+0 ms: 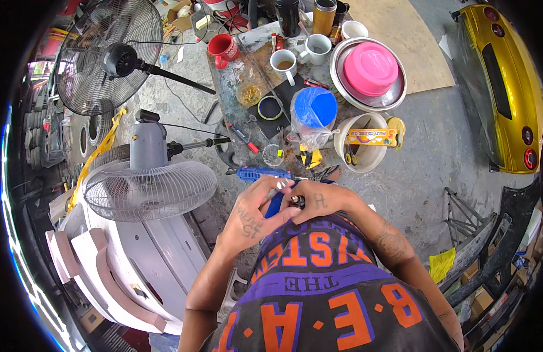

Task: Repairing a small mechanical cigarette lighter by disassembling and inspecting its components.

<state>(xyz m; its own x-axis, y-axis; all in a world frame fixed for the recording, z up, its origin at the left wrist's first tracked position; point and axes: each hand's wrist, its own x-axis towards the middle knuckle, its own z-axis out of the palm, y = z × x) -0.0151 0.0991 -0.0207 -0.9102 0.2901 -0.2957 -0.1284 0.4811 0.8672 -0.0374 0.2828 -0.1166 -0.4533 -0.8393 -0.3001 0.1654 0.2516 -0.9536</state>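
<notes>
Close in front of my shirt, my two hands meet. My right hand (322,200) is closed, and a small dark cylindrical piece (296,201) with a pale tip sticks out at its thumb side. My left hand (252,212) curls around from the left, thumb and fingers bent toward that piece. Whether its fingertips grip the piece or something else is hard to make out. Just beyond the hands lies a blue power tool (262,173) with a narrow front end. A strip of blue material (275,205) shows between the hands, partly hidden.
A cluttered low table (248,53) ahead carries mugs, a blue-lidded tub (315,108), a red marker (245,139) and a metal basin with a pink bowl (371,68). A white bucket (365,158) stands right. Two fans (149,190) and pale body panels (142,258) are left; a yellow car part (512,94) is far right.
</notes>
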